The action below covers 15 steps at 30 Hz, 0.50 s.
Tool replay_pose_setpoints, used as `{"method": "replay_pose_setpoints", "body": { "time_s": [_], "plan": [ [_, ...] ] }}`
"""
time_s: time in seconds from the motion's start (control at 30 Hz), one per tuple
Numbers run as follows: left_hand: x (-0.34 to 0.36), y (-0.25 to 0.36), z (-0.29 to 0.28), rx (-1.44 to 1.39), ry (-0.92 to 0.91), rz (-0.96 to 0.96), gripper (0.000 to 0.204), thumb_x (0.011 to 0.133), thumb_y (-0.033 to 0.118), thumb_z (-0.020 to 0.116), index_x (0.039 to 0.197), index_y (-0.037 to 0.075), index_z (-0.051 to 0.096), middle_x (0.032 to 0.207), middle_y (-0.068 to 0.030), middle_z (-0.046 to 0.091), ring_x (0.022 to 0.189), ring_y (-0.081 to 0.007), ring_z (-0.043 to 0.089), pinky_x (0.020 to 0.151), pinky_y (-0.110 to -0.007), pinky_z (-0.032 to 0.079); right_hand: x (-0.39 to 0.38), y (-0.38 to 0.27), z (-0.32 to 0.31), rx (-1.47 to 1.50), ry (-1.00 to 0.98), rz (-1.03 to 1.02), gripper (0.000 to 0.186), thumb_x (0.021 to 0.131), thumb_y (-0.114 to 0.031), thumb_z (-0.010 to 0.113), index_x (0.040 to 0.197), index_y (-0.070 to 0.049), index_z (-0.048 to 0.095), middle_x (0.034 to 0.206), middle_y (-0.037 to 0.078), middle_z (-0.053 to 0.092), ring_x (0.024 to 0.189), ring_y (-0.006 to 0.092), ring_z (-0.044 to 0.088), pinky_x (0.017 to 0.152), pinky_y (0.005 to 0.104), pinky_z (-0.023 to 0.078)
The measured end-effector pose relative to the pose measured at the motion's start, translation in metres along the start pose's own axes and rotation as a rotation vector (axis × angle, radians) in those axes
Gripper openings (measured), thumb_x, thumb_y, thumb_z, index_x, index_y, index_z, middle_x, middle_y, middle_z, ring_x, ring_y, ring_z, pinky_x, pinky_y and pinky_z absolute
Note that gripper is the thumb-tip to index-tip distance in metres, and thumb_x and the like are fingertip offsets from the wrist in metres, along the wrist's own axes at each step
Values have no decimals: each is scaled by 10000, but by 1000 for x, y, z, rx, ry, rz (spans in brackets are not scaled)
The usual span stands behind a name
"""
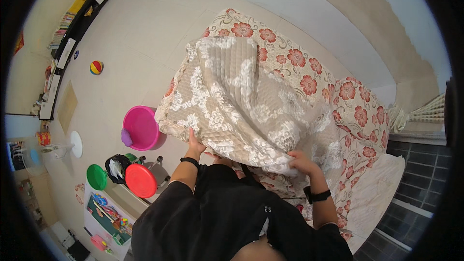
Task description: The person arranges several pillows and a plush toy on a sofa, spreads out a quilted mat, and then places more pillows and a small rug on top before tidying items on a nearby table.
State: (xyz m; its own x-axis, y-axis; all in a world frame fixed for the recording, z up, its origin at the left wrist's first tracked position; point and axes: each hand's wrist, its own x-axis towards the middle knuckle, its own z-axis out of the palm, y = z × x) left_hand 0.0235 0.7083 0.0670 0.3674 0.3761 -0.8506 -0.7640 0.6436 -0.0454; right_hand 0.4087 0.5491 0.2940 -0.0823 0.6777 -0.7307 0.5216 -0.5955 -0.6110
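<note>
A beige quilted cover [227,87] with white floral patterns lies bunched and folded over a cream bed surface with red flowers [309,53]. My left hand [195,145] grips the cover's near left edge, thumb pointing up along the fabric. Farther right, my right hand [302,162] has its fingers curled on a bunched fold of the same cover. A black band sits on each wrist. The parts of the fingers beneath the fabric are hidden.
At left stand a pink tub [145,124], a red round stool [141,180], green bin [97,176], white fan [76,143] and toy-covered board [106,217]. A striped ball [96,66] lies near a shelf unit [64,55]. Dark tiling [418,174] is at right.
</note>
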Motion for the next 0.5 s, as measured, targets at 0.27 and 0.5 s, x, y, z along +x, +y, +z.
{"method": "replay_pose_setpoints", "body": {
  "time_s": [0.27, 0.5],
  "plan": [
    [61, 85, 35, 404, 101, 195, 189, 896, 171, 473, 969, 19, 557, 854, -120, 609, 759, -268, 601, 706, -427, 524, 19, 67, -12, 261, 336, 13, 363, 781, -94, 600, 1134, -15, 577, 1024, 68, 614, 935, 162, 563, 822, 290, 436],
    [-125, 150, 350, 1100, -332, 1423, 386, 795, -27, 569, 1168, 37, 489, 877, -25, 574, 725, -122, 548, 601, -249, 463, 56, -25, -19, 221, 1006, -265, 318, 819, -35, 548, 1129, 31, 565, 1052, 143, 625, 968, 212, 583, 846, 306, 439]
  ]
}}
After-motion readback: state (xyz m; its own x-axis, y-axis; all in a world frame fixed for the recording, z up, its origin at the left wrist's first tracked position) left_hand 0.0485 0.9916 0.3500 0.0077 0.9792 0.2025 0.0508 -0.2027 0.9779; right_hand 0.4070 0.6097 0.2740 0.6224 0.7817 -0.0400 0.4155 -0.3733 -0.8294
